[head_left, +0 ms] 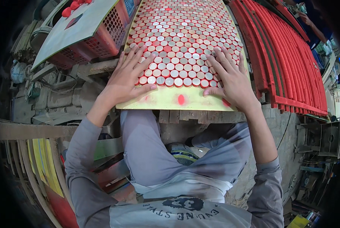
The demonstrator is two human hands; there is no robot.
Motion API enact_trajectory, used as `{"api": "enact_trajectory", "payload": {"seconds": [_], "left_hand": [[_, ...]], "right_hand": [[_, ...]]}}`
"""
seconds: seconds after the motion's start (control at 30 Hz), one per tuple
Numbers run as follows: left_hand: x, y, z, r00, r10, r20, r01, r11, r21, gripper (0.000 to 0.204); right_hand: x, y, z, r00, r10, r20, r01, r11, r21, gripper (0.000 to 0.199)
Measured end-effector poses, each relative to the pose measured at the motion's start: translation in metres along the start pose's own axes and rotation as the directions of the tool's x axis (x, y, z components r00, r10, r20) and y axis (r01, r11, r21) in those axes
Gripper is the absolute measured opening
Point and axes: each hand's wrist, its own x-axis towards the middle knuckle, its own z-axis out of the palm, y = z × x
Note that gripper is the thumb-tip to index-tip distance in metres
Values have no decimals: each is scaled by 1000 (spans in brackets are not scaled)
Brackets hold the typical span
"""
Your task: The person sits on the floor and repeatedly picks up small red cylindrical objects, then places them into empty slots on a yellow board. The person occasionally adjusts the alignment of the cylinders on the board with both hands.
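Tubes [181,34], small and round, packed upright in honeycomb rows across most of the yellow board [166,102]. Showed red paper walls along the near row and flat ends in grey, white and red on top. Stood shoulder to shoulder, touching, each apparently propped by its neighbours, with only a bare strip of board left at the near edge.

Left hand [126,78] laid palm-down on the near left corner of the board, fingers [133,57] spread wide and flat over the tube tops, thumb stretched along the front row. Right hand [230,78] laid the same way on the near right corner, fingers [221,57] fanned wide, thumb curled onto the bare strip. Gripped nothing; pressed, by the look of it, to keep the loose outer rows level and standing.

Board smooth, pale yellow, dusted with red, one red blot [181,99] near the middle of its front edge. Rested on rough wooden planks [200,116] just under that edge, close above the seated person's grey-trousered knees.

Left of the board, a red plastic lattice crate [107,36], roofed with a dull grey sheet [78,26] carrying a few red caps [73,5]. Right of the board, touching or nearly so, a stack of long red ribbed racks [291,57], curved only by the lens. Beyond the far right corner of the board, another person's hand [305,17] over those racks; what it held too small to tell.
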Motion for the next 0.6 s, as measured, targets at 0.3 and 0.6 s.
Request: {"api": "enact_trajectory", "payload": {"seconds": [0.3,0.6], "left_hand": [[-2,3,0,999,-52,-5,52,998,-39,102],[14,20,0,997,-76,-14,77,996,47,108]], "right_hand": [[-1,3,-5,999,12,35,-12,1000,12,109],[28,-40,8,995,-91,-51,95,992,83,93]]}}
